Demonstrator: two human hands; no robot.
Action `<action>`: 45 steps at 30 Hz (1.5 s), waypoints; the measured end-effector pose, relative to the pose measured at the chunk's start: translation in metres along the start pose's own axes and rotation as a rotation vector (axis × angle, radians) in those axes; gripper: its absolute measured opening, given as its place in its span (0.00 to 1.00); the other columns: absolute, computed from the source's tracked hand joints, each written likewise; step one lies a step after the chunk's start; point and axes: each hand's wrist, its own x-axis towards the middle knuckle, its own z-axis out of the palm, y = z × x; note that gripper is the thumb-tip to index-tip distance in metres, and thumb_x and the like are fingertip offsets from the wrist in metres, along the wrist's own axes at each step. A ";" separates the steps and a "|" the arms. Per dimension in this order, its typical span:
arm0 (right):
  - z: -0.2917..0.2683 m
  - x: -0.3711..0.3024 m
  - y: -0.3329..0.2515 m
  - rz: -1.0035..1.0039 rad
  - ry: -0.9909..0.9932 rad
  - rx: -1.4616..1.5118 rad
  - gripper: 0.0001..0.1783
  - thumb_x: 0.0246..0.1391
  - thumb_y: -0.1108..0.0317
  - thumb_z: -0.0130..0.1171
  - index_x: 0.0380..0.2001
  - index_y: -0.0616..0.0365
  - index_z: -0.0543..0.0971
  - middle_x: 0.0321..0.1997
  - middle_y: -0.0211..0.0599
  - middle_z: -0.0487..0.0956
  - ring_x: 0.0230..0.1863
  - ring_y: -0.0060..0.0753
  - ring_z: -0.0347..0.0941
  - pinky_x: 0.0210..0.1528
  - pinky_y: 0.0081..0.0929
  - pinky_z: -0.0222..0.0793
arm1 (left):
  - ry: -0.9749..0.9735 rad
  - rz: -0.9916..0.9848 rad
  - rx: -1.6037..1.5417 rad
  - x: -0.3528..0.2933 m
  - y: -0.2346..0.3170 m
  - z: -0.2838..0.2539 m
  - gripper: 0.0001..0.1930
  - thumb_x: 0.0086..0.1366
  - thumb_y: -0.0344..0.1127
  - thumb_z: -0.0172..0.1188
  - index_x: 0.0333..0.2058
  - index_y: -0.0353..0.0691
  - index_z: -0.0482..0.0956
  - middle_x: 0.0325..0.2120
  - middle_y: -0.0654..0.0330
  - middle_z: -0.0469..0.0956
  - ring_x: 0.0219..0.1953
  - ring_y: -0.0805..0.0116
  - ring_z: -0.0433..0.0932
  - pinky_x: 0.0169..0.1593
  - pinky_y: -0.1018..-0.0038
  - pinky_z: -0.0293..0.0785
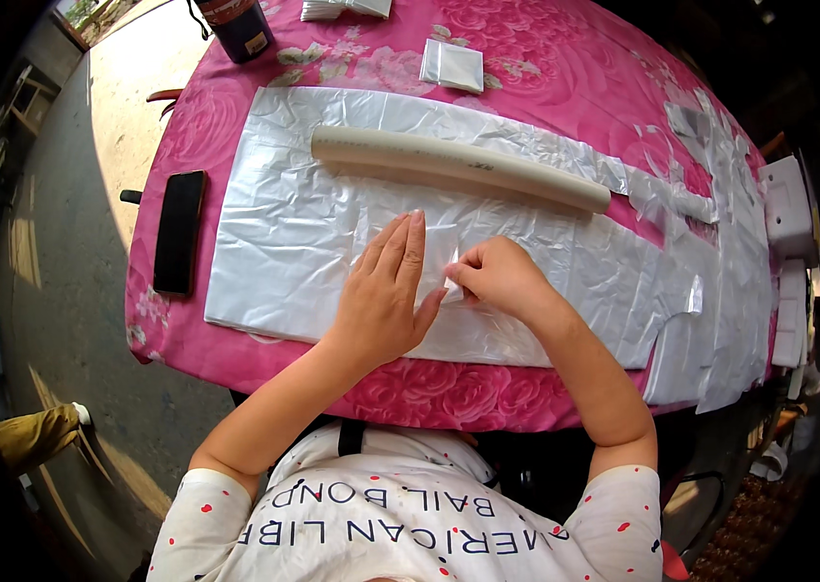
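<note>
White plastic bags [274, 242] lie spread in a flat stack across the table in front of me. My left hand [385, 281] presses flat on the plastic, fingers stretched out and pointing away, thumb off to the right. Just to its right, my right hand [497, 278] pinches a fold of plastic film [452, 276] between thumb and fingertips. Beyond both hands a long beige tube [458, 167] rests across the bags, slanting slightly toward me at its right end. How many layers the pinch holds cannot be made out.
A black phone [180, 233] lies on the pink flowered tablecloth [206, 136] at left. Small folded plastic packets [452, 65] and a dark cup [235, 29] stand at the far side. More bags [720, 291] hang toward the right edge. Another person's leg [36, 436] shows lower left.
</note>
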 end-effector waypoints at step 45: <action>0.001 -0.014 -0.022 -0.621 0.313 0.389 0.06 0.44 0.71 0.65 0.27 0.59 0.78 0.30 0.28 0.73 0.26 0.20 0.64 0.28 0.17 0.61 | 0.092 -0.321 -0.887 -0.083 -0.001 -0.059 0.37 0.65 0.61 0.36 0.62 0.36 0.52 0.64 0.45 0.46 0.65 0.53 0.49 0.62 0.62 0.51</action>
